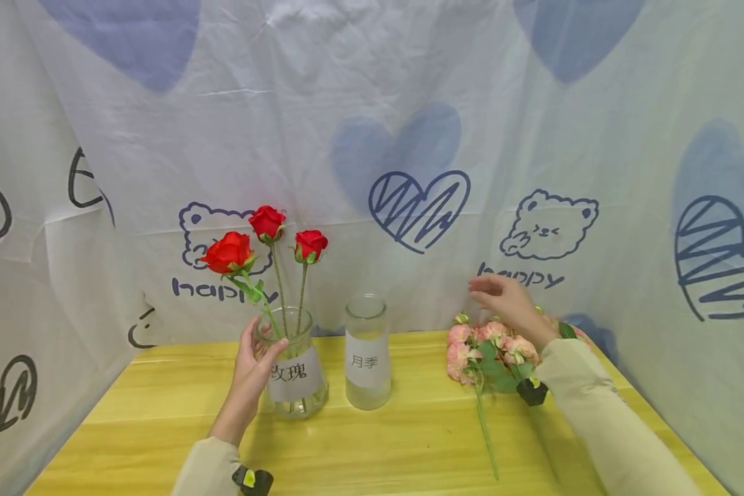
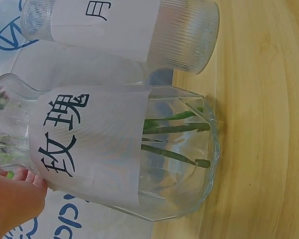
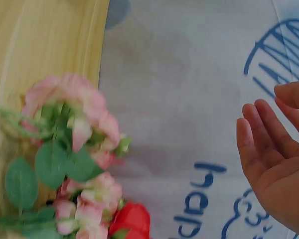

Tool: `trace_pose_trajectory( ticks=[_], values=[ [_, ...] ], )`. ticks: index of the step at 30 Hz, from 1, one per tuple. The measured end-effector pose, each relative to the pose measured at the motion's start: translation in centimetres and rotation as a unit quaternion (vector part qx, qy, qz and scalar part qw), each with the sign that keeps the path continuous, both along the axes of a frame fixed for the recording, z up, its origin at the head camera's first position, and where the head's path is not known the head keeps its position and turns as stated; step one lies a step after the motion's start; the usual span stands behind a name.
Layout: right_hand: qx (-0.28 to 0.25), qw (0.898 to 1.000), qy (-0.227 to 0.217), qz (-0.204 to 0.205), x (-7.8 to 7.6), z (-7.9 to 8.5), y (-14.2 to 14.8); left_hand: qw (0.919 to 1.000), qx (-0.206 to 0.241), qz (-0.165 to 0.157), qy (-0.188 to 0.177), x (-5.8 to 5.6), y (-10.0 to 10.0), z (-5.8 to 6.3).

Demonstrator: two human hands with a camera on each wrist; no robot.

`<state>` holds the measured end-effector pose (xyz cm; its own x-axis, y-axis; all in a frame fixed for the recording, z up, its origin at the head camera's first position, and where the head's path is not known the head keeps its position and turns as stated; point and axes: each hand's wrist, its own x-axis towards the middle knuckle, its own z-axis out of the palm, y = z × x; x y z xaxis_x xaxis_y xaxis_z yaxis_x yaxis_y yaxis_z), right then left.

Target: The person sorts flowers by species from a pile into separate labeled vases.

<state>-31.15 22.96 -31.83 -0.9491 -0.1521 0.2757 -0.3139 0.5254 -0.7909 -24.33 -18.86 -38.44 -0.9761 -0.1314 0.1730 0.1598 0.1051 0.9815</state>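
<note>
My left hand [image 1: 254, 365] grips a glass vase [image 1: 297, 408] at its neck, thumb across the front and fingers round the far side. Three red roses [image 1: 266, 222] stand in that vase, their green stem ends [image 2: 179, 128] visible through its clear base. My right hand [image 1: 510, 303] is raised over the pink flowers [image 1: 459, 351], holding nothing, with fingers loosely bent. In the right wrist view its fingers [image 3: 266, 132] are apart from the blooms. Another red rose [image 3: 132, 221] lies among the pink flowers, mostly hidden by my right arm in the head view.
A ribbed, straight glass vase [image 1: 368, 396] with a white label stands just right of the rose vase. Long green stems [image 1: 486, 430] reach toward the front of the wooden table [image 1: 397, 455]. A printed white cloth [image 1: 322, 138] hangs behind and at both sides.
</note>
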Motion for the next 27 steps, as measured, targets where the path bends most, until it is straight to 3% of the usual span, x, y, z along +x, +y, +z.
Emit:
trace_pose_trajectory(
  ticks=[4,19,27],
  values=[
    [0.016,1.000,-0.002,-0.007,0.5,-0.6,1.6,1.0000,0.000,0.002,0.000,0.1,-0.1,-0.2],
    [0.074,0.996,-0.016,-0.046,1.9,-5.4,9.7,1.0000,-0.002,0.002,-0.001,-0.1,0.3,0.0],
    [0.077,0.992,-0.072,-0.062,2.8,-7.9,12.6,1.0000,-0.003,0.000,-0.002,0.0,-0.1,0.0]
  ],
)
